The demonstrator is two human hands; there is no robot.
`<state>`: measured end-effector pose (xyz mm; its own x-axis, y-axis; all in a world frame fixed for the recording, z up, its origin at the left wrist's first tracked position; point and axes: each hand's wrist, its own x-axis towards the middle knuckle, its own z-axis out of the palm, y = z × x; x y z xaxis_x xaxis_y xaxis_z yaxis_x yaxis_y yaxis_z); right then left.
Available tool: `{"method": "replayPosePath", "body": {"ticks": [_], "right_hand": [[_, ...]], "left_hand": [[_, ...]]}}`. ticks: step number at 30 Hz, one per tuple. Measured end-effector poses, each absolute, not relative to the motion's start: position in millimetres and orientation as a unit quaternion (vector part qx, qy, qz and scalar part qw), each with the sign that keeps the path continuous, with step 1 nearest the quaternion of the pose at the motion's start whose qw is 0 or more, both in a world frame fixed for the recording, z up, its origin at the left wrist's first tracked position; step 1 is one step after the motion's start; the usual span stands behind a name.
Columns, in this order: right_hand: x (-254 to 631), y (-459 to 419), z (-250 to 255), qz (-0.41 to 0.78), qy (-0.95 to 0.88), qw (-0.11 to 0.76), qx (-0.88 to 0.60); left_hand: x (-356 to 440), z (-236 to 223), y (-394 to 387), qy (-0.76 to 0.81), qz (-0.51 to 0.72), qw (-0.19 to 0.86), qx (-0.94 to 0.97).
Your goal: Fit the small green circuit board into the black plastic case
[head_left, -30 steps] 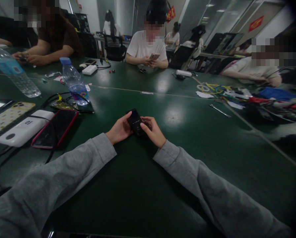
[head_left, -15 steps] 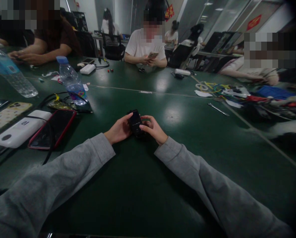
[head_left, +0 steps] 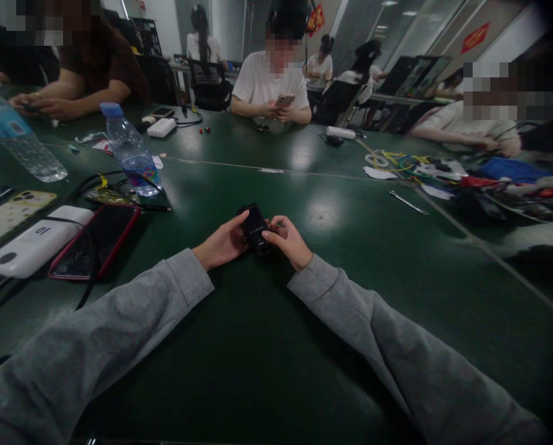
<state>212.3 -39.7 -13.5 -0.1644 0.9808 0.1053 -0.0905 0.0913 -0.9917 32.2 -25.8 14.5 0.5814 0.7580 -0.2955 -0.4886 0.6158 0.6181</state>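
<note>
A small black device with a lit screen [head_left: 256, 226] is held over the green table [head_left: 257, 346], tilted so its screen faces me. White marks too small to read show on the screen. My left hand [head_left: 222, 243] grips its left side, thumb along the upper edge and the other fingers hidden behind. On the right side, my right hand [head_left: 291, 243] holds it too, thumb against the lower right of the screen and index finger bent beside the edge. Whether the device's underside touches the table cannot be seen.
At left lie a red-edged phone [head_left: 97, 241], a white power bank [head_left: 35, 242], a patterned phone case [head_left: 16, 213] and cables. Two water bottles [head_left: 130, 151] stand beyond. A wrench [head_left: 408, 203] and a cable heap [head_left: 406, 162] are at right. People sit across the table.
The right index finger has bent in slightly closer to the device's edge. Otherwise the grip is the same, and the view has shifted a little.
</note>
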Motion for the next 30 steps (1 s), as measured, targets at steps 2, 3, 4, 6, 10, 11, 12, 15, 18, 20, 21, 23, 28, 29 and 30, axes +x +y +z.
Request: {"method": "replayPosePath", "body": {"ticks": [2,3,4,6,10,11,12,15,18,20,21,23,28,29,30], "right_hand": [[212.3,-39.8,-13.1,0.534,-0.54,0.503,-0.414],[212.3,-39.8,-12.8,0.535,-0.536,0.503,-0.416],[212.3,-39.8,-12.5,0.537,-0.531,0.505,-0.418],[212.1,-40.1,-11.8,0.542,-0.52,0.508,-0.422],[211.0,-40.3,-9.7,0.543,-0.499,0.52,-0.431],[210.9,-40.1,-9.1,0.541,-0.492,0.525,-0.435],[210.8,-39.8,-8.5,0.539,-0.485,0.53,-0.44],[210.8,-39.0,-7.1,0.536,-0.463,0.54,-0.455],[210.8,-38.9,-6.6,0.533,-0.454,0.544,-0.462],[210.6,-39.2,-6.7,0.53,-0.451,0.548,-0.465],[210.6,-39.3,-6.8,0.529,-0.449,0.549,-0.466],[210.6,-39.2,-7.2,0.528,-0.446,0.552,-0.467],[211.3,-37.9,-8.7,0.521,-0.433,0.557,-0.48],[211.5,-37.7,-8.9,0.519,-0.43,0.557,-0.485],[211.8,-37.6,-9.1,0.519,-0.428,0.555,-0.49]], "left_hand": [[32.4,12.1,-25.0,0.275,0.365,0.854,0.25],[32.4,10.6,-24.4,0.277,0.366,0.852,0.251],[32.4,8.9,-23.8,0.28,0.366,0.851,0.253],[32.4,5.8,-22.7,0.283,0.364,0.849,0.257],[33.3,0.5,-20.9,0.275,0.361,0.847,0.278],[33.7,-0.8,-20.5,0.27,0.359,0.846,0.286],[34.0,-2.2,-20.1,0.265,0.357,0.846,0.294],[34.7,-5.5,-19.3,0.252,0.358,0.844,0.31],[34.7,-5.9,-19.7,0.263,0.362,0.838,0.313],[34.6,-4.5,-20.3,0.27,0.363,0.835,0.313],[34.6,-3.7,-20.7,0.272,0.363,0.835,0.313],[34.5,-2.3,-21.1,0.271,0.361,0.835,0.314],[34.8,-2.1,-21.7,0.262,0.352,0.838,0.324],[35.0,-2.2,-22.0,0.263,0.351,0.837,0.327],[35.2,-2.0,-22.5,0.266,0.351,0.835,0.329]]}}
